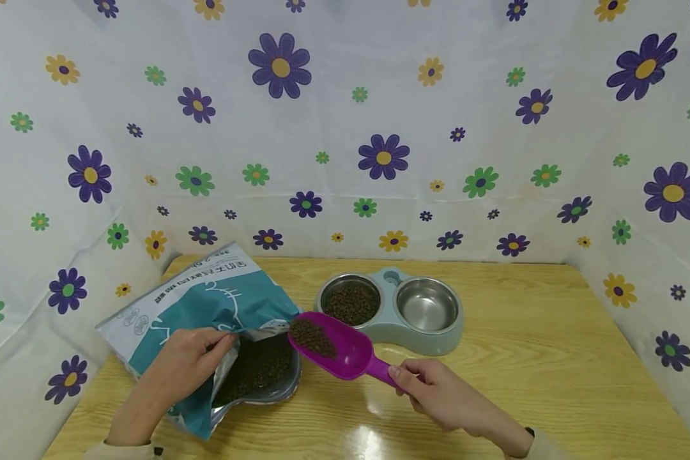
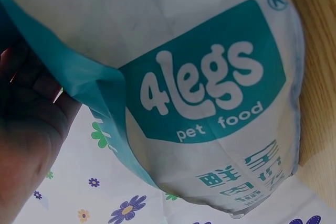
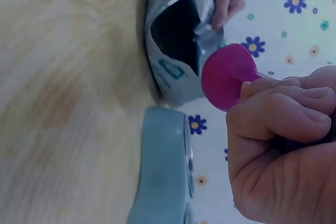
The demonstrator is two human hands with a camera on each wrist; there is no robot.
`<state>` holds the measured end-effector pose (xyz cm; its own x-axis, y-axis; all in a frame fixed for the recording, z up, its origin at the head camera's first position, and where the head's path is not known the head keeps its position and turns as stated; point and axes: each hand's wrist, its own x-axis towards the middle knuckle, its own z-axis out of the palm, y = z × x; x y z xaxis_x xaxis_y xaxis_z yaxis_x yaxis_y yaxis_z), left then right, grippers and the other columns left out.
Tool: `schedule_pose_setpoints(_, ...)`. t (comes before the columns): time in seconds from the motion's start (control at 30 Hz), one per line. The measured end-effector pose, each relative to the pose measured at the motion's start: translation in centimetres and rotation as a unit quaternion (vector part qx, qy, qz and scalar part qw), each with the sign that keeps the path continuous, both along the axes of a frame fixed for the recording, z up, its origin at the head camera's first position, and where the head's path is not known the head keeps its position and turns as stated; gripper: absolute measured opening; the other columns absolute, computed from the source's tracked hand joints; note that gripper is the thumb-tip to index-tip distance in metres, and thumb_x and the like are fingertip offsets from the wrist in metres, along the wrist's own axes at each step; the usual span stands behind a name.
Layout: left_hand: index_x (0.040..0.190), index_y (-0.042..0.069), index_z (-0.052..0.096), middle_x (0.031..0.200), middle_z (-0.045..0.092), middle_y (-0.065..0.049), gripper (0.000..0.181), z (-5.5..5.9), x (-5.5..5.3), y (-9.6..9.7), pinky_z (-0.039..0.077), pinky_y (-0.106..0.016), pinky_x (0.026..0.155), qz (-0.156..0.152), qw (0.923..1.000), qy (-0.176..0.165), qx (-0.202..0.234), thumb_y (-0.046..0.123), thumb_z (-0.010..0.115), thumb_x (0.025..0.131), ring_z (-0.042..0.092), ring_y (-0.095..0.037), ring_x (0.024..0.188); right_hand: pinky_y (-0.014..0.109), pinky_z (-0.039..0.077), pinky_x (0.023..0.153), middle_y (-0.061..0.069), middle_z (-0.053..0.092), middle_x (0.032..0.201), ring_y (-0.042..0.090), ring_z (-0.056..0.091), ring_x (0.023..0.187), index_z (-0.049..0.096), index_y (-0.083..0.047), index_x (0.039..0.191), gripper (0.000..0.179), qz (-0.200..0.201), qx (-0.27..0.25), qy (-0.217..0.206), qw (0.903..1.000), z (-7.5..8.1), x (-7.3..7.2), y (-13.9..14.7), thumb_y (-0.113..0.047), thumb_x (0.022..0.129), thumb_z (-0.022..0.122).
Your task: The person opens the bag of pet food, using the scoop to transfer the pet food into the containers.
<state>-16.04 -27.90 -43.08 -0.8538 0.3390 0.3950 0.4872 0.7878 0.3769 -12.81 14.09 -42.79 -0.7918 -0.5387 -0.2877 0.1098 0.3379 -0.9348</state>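
My left hand (image 1: 184, 364) pinches the upper edge of the mouth of a teal and white pet food bag (image 1: 207, 300), which lies on its side at the left. Brown kibble (image 1: 259, 367) shows inside the gaping mouth. In the left wrist view the bag's printed face (image 2: 205, 87) fills most of the frame. My right hand (image 1: 437, 393) grips the handle of a magenta scoop (image 1: 351, 354), fingers curled round it. A heap of kibble (image 1: 312, 337) lies in the scoop's front end. The scoop is held just right of the bag's mouth, overlapping the near rim of the left bowl.
Behind the scoop stands a pale blue double feeder (image 1: 437, 345). Its left steel bowl (image 1: 323, 295) contains kibble; the right steel bowl (image 1: 428, 306) shows bare metal. All rest on a wood-grain table (image 1: 540, 358), with a flowered cloth (image 1: 333, 115) around the back and sides.
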Motion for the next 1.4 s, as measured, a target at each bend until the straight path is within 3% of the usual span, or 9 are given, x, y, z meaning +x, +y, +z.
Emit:
schedule_pose_setpoints(0.33,0.058,0.025,0.041,0.059,0.028,0.017,0.05,-0.3,0.1,-0.1,0.029,-0.017,0.048,-0.009,0.9998,0.014,0.006,0.006,0.07,0.094,0.028,0.007,0.05,0.021,0.023,0.04,-0.004,0.036,0.061,0.008,0.022,0.044,0.057,-0.004,0.096,0.048,-0.039,0.042,-0.02,0.9982,1.4,-2.6,3.7,-0.049,0.107,0.047)
schedule_pose_setpoints(0.67,0.058,0.024,0.041,0.059,0.029,0.016,0.05,-0.3,0.1,-0.2,0.029,-0.018,0.048,-0.006,0.9999,0.012,0.001,0.007,0.07,0.096,0.027,0.007,0.05,0.022,0.023,0.04,-0.004,0.035,0.057,0.009,0.021,0.042,0.062,-0.001,0.099,0.051,-0.061,0.128,0.038,0.9892,2.9,-5.0,4.9,-0.05,0.106,0.049)
schedule_pose_setpoints(0.87,0.058,0.025,0.043,0.059,0.03,0.016,0.049,-0.1,0.1,0.0,0.03,-0.018,0.048,-0.007,1.0,0.005,0.001,0.009,0.069,0.097,0.028,0.007,0.05,0.023,0.024,0.039,-0.005,0.032,0.053,0.009,0.021,0.039,0.068,-0.002,0.102,0.05,-0.05,0.168,0.08,0.9813,4.0,-6.1,4.5,-0.049,0.106,0.05)
schedule_pose_setpoints(1.1,0.058,0.026,0.041,0.059,0.028,0.018,0.051,0.0,0.0,0.0,0.03,-0.018,0.048,-0.009,0.9999,0.006,0.002,0.005,0.068,0.096,0.028,0.006,0.049,0.023,0.024,0.039,-0.006,0.032,0.053,0.009,0.023,0.04,0.064,-0.008,0.082,0.047,-0.031,0.211,0.075,0.974,5.6,-7.7,4.2,-0.047,0.105,0.054)
schedule_pose_setpoints(1.4,0.058,0.026,0.042,0.059,0.029,0.017,0.051,-0.1,0.1,0.0,0.03,-0.018,0.047,-0.01,0.9999,0.011,0.004,0.006,0.068,0.096,0.028,0.007,0.049,0.022,0.024,0.04,-0.005,0.032,0.053,0.009,0.024,0.041,0.059,-0.013,0.073,0.045,0.013,0.258,0.076,0.9629,7.6,-9.9,4.4,-0.044,0.104,0.056)
